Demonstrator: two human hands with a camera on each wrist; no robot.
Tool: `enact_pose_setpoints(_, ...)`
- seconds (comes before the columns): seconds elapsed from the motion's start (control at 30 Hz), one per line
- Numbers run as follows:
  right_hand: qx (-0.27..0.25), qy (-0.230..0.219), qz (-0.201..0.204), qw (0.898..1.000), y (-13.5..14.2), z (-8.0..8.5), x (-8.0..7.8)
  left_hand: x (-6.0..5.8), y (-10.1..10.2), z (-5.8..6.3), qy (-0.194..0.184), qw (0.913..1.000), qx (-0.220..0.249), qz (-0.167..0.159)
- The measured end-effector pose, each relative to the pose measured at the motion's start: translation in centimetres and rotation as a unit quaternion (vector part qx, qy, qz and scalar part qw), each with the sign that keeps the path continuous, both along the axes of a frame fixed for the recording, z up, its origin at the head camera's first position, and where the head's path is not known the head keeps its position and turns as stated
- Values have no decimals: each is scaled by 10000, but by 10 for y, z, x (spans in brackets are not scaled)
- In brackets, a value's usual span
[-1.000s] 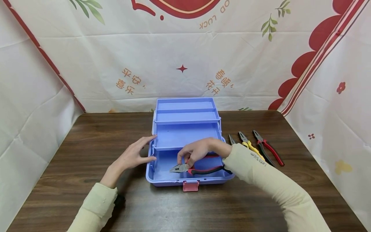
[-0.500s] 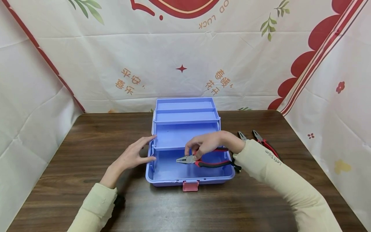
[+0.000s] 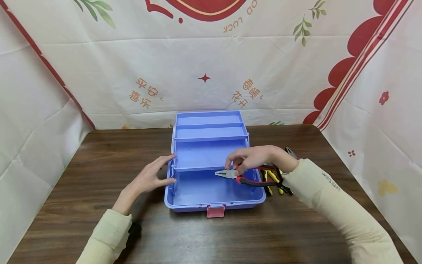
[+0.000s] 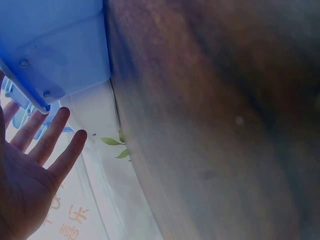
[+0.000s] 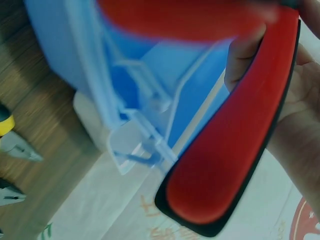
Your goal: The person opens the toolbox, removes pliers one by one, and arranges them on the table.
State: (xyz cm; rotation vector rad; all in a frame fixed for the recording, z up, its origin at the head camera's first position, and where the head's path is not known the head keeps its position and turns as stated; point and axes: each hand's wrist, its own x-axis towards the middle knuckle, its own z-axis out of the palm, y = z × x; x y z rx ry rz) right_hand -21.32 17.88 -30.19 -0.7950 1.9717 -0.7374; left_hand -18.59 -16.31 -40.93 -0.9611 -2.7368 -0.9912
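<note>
A lavender-blue toolbox (image 3: 184, 209) stands wide open on the table, its trays stepped up behind the bottom compartment. My right hand (image 3: 255, 158) pinches pliers (image 3: 227, 173) near their pivot. The pliers' grey nose points left over the compartment, and their red-and-black handles spread past the right rim. Up close in the right wrist view, one red handle (image 5: 232, 125) fills much of the picture. At the box's left side, my left hand (image 3: 151, 175) has thumb and fingers spread, fingertips right at the rim. The left wrist view shows its straight fingers (image 4: 67, 155) beside the box wall (image 4: 55, 45).
Yellow-handled pliers (image 3: 273, 178) lie on the table right of the box, partly behind the held pliers. Another pair's nose (image 3: 291, 152) shows behind my right forearm. A pink latch (image 3: 215, 212) hangs at the box's front. Printed cloth (image 3: 204, 55) walls in the table's back and sides.
My right hand has carried the pliers rightward and slightly up in view, so their handles now extend beyond the box's right rim. My left hand keeps its place at the left side.
</note>
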Motion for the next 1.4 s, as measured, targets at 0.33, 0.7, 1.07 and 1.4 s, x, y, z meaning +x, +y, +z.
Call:
enact_pose_setpoints(0.33, -235, -144, -323, 9991, 30, -5, -3, 0, 1, 0, 1, 10000, 1, 2)
enact_pose_setpoints(0.7, -395, -228, -691, 9966, 65, -8, -3, 0, 0, -2, 140, 9999, 16, -23)
enact_pose_setpoints(1.07, -657, -119, -1054, 9922, 111, -22, 3, -1, 0, -3, 174, 9998, -1, -18)
enact_pose_setpoints(1.4, -544, 207, -1744, 9829, 157, -35, 13, 0, 0, -1, 43, 10000, -28, 10)
